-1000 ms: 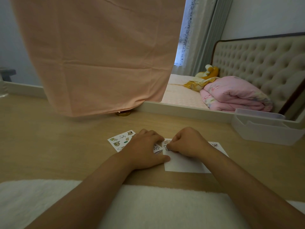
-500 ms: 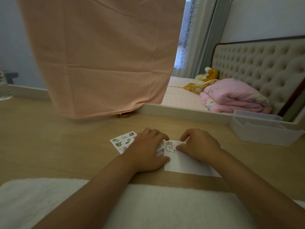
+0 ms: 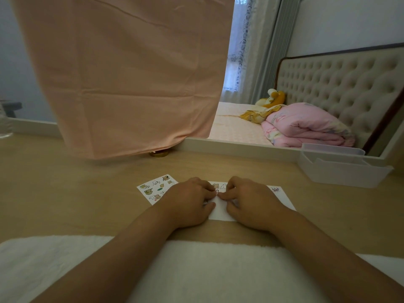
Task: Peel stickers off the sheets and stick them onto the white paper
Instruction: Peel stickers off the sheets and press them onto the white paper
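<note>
Two hands pinched together over the white paper

Both hands down on the wooden table (image 3: 65, 193), fingertips meeting over the near-left part of the white paper (image 3: 220, 212). Left hand (image 3: 189, 203) curled, knuckles up, thumb pressed flat by the paper's left edge. Right hand (image 3: 251, 202) curled too, index finger and thumb nipped against the left fingertips at one spot. Something small apparently pinched there; too tiny and too covered to tell what, so grip contents unclear for both.

Paper flat on the table, mostly under the right hand. Three stickers visible on it: two at the far edge between the hands (image 3: 219, 185), one purple-and-white near the far right corner (image 3: 276, 189).

Sticker sheet (image 3: 156, 188) just left of the paper, flat, angled, near corner tucked under the left hand. Brown and white animal shapes still on it.

White towel (image 3: 207, 270) nearer than the paper, under both forearms. Clear plastic box (image 3: 341, 171) well right of the paper. Pink cloth (image 3: 122, 73) hanging beyond the paper, a gold round thing (image 3: 159, 153) at its hem.
</note>
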Demonstrator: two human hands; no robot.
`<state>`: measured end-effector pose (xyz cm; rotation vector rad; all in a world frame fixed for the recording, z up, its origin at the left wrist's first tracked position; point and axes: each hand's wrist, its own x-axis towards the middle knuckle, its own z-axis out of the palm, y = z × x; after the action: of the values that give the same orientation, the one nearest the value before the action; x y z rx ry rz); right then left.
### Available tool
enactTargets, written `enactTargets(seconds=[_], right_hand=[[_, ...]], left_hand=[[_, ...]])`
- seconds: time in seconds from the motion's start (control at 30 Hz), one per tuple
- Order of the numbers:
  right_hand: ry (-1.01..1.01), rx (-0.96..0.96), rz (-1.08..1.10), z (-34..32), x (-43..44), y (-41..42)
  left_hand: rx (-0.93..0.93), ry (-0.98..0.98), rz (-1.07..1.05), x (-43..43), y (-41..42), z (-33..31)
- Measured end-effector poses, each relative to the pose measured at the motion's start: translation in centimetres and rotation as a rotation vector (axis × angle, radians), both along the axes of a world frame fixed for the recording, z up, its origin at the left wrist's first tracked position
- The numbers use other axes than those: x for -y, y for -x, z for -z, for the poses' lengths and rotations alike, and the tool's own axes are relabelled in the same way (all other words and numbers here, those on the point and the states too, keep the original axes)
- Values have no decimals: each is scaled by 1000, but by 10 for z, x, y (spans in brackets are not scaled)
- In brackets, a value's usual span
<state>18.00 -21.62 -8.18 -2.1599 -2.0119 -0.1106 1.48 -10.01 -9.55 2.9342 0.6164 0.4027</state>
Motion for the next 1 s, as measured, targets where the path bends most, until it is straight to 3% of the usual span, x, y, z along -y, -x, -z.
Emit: enactTargets(seconds=[0.2, 0.6, 1.0], right_hand=[[-4, 56, -13, -4, 4, -1], [5, -9, 15, 3, 1, -3], [42, 126, -14, -2, 7, -3]], left_hand=[[-13, -23, -1, 4, 1, 2], [24, -51, 36, 9, 5, 1], [9, -51, -30, 15, 2, 7]])
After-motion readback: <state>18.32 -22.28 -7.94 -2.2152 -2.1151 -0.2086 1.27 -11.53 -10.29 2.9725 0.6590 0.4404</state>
